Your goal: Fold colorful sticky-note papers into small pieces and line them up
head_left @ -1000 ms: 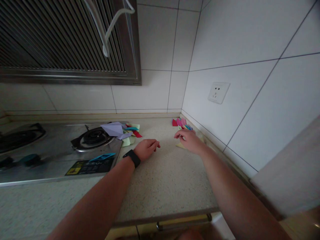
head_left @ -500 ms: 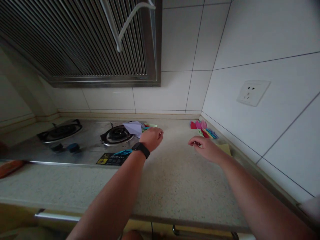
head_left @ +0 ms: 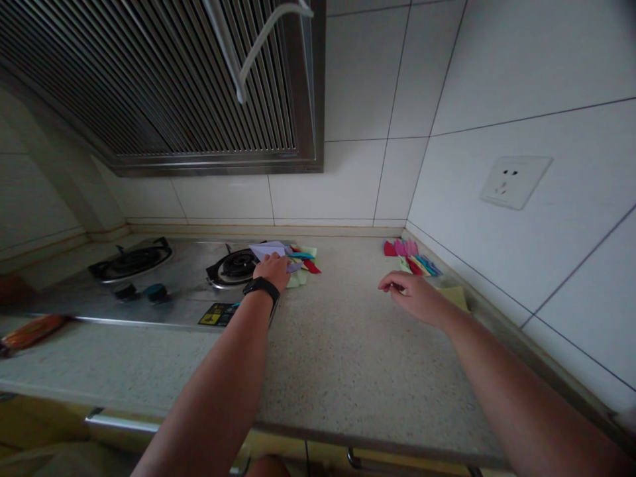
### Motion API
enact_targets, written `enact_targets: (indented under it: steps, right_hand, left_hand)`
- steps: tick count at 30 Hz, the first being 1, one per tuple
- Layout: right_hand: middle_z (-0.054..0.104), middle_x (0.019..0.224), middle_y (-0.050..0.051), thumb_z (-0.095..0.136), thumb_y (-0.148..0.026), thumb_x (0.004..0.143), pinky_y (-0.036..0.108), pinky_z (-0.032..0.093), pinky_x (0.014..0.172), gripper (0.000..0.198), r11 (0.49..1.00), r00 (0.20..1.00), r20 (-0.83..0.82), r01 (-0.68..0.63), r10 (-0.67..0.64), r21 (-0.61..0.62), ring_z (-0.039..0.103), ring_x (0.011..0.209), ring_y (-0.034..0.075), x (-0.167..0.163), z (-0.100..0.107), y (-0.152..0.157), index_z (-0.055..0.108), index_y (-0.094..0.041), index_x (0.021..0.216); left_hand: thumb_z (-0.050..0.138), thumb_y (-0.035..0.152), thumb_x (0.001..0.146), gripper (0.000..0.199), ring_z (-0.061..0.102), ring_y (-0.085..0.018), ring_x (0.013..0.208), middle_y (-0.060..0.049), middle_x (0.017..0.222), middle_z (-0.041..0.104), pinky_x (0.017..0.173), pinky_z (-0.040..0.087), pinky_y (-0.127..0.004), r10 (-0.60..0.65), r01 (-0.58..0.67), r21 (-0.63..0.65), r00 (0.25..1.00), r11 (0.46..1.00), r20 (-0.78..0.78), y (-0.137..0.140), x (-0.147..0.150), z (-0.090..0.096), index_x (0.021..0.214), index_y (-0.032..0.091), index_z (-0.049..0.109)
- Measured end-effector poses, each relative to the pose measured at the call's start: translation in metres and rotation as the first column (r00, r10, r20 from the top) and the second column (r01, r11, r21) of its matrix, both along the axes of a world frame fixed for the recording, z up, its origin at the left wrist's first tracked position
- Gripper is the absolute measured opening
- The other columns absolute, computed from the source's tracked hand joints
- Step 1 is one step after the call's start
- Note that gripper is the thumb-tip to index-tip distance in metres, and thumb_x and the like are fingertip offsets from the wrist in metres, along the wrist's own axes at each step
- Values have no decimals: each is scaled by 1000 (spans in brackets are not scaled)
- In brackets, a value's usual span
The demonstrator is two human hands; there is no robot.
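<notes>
Left hand (head_left: 272, 268), palm down, fingers bent over the lilac folded paper (head_left: 265, 250), which lies at the right edge of the hob (head_left: 191, 281), partly over the near burner (head_left: 237, 263). From where I stand the back of the hand hides the fingertips, so I cannot tell whether they pinch the sheet or merely rest on it. Right hand (head_left: 415, 298), loosely curled above the counter (head_left: 342, 358), shows nothing in its grasp; whether thumb and fingers meet is unclear. Just beyond its wrist lies a yellow sheet (head_left: 456, 297); behind it, a bright paper cluster (head_left: 410, 248) fills the corner.

Likely faults: a sideways drag of the left fingers could push the lilac paper farther onto the burner or scatter the overlapping red piece (head_left: 311, 266); a lowered right forearm could crease the yellow sheet.

Markings: a black-and-yellow label (head_left: 211, 315) on the hob's front edge carries print too small to read; no brand is legible on the range hood (head_left: 218, 165).
</notes>
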State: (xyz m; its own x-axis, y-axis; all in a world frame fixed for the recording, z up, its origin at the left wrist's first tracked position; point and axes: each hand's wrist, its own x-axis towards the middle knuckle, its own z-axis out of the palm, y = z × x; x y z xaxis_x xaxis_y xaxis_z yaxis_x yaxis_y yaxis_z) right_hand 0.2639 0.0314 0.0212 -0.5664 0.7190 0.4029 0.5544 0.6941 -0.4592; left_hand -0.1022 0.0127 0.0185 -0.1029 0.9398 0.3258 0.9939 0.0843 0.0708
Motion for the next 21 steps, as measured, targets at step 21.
enact_targets:
  steps: [21]
  right_hand:
    - [64, 83, 4, 46, -6, 77, 28, 44, 73, 23, 992, 997, -67, -30, 38, 126, 58, 80, 15, 0, 4, -1, 65, -18, 82]
  left_hand:
    - [58, 23, 79, 13, 60, -20, 88, -4, 91, 68, 81, 45, -29, -403, 381, 151, 900, 912, 164, -10, 49, 19, 90, 20, 65]
